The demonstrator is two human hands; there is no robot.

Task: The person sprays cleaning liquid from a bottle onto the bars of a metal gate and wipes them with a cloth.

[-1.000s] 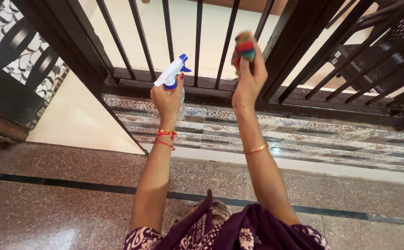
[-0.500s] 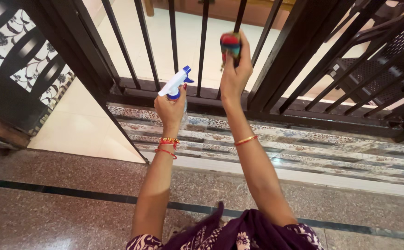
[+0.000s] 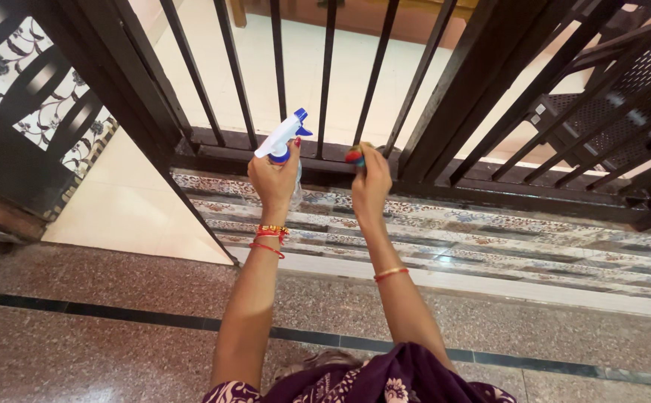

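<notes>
Right hand [image 3: 371,179], gripping multicoloured cloth wad [image 3: 354,157], has descended the black metal gate bar [image 3: 374,75]; left hand [image 3: 273,179] clasps white-and-blue spray bottle [image 3: 282,138], position unchanged.

Both your arms reach out in front of you, side by side. Your left hand [image 3: 273,175] is held up with its fingers curled tight, and red and gold bands sit on its wrist. Your right hand [image 3: 371,183] is just beside it, fingers pinched shut, a thin bangle down its forearm.
</notes>
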